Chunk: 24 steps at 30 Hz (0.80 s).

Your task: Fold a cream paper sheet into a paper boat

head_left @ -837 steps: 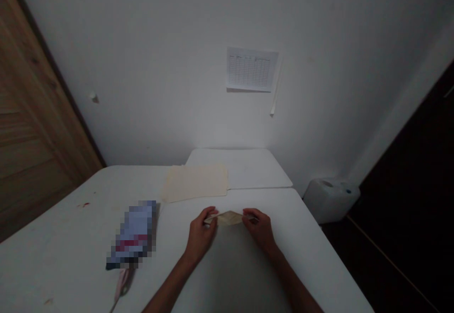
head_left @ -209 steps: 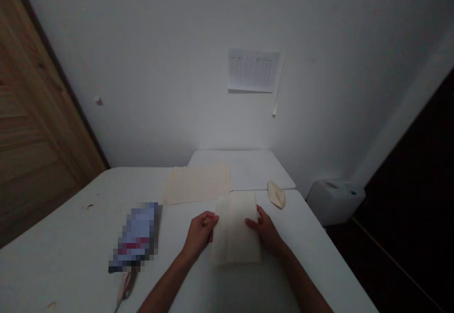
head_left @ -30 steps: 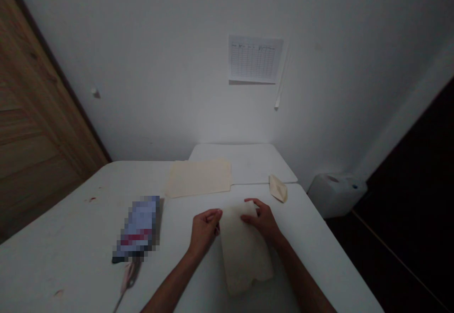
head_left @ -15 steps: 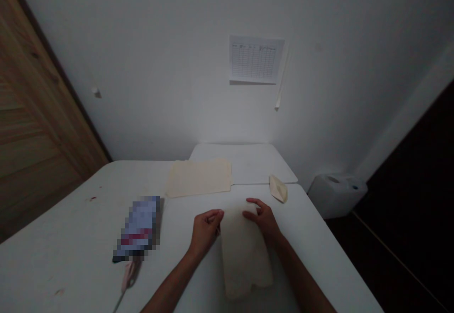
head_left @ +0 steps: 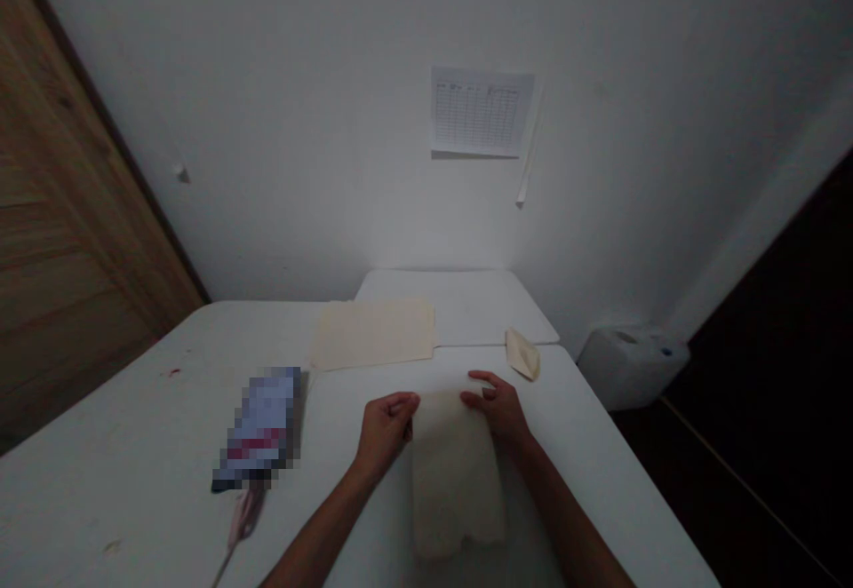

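A flat beige paper piece (head_left: 457, 472), looking like a paper bag with a small notch in its near edge, is held up over the white table. My left hand (head_left: 388, 428) is closed in a pinch at its upper left corner. At the upper right corner, my right hand (head_left: 503, 410) grips it with the thumb in front, the index finger reaching out past the edge. The fingers behind the paper are hidden. Beyond my right hand lies a small folded beige paper (head_left: 523, 355). Farther left rests a larger flat beige paper (head_left: 374, 335).
On the white table (head_left: 153, 419) at left is a blurred-out bluish item (head_left: 259, 428) with a pinkish cable (head_left: 243, 517) below it. A printed sheet (head_left: 481, 113) hangs on the wall. A whitish container (head_left: 633, 368) stands off the table's right side.
The held paper has shifted slightly left and its near end has swung a little left. My right hand has moved slightly to the right along its top edge.
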{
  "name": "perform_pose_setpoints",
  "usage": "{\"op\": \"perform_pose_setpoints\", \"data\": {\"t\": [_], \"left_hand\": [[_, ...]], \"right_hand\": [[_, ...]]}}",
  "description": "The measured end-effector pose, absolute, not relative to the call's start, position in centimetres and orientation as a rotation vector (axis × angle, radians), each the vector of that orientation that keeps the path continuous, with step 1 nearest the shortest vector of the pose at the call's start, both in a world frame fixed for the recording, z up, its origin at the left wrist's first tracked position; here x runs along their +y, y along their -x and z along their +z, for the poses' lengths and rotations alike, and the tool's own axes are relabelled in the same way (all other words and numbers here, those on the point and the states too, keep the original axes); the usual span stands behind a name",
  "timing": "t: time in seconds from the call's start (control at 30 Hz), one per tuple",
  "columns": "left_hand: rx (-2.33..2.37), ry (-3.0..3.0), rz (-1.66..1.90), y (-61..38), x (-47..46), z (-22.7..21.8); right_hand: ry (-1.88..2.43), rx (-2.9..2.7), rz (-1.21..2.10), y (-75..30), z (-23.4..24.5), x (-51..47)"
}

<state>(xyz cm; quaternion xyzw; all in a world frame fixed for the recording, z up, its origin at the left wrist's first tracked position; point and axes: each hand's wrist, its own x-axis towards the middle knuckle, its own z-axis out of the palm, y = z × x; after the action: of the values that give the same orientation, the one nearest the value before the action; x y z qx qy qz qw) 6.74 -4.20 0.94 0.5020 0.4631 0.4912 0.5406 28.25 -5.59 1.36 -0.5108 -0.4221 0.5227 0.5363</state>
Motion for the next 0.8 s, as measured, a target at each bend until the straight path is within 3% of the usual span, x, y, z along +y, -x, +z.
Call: {"op": "perform_pose_setpoints", "data": {"t": [0.37, 0.8], "left_hand": [[1.089, -1.242, 1.188, -6.4, -3.7, 0.6], [1.091, -1.215, 1.188, -6.0, -3.6, 1.0]], "right_hand": [[1.175, -0.916, 1.337, -28.5, 1.0, -5.4], [1.313, -0.992, 1.192, -28.6, 1.3, -5.3]]}}
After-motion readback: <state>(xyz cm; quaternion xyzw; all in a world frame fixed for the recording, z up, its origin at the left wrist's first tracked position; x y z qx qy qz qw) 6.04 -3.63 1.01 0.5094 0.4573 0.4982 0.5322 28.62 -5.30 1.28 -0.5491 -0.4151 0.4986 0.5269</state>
